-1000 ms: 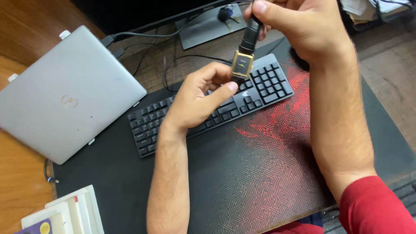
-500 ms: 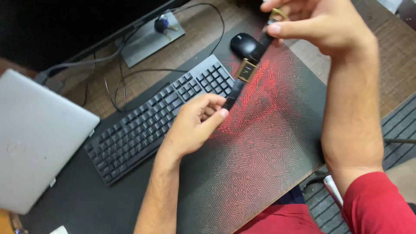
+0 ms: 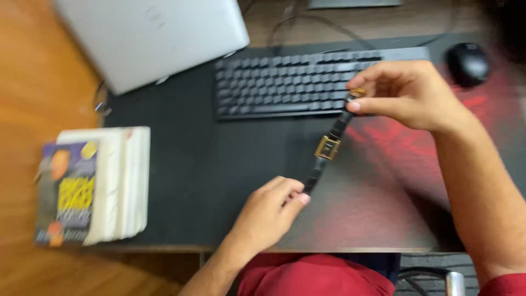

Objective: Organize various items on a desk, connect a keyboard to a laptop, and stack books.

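Between your two hands the wristwatch hangs stretched out on a slant over the desk mat. Your left hand, near edge, pinches the lower strap end with thumb and fingers closed on it. Your right hand, farther and to the right, pinches the upper strap end the same way, by the buckle. Gold square case sits mid-strap, face up, clear of both hands.

Change since a second ago: watch was held high and nearly upright over the keyboard, left hand right at the case. Now it is lower and nearer, strap pulled out long, left hand slid down to the tip. View has swung too, so the frame is blurred. Judged from that, the strap is opened flat and under control at both ends.

Outward: keyboard just beyond the watch, mouse far right, closed silver laptop far left, stack of books at the left on the wooden desk.

Containers: none in view, nothing holding anything.
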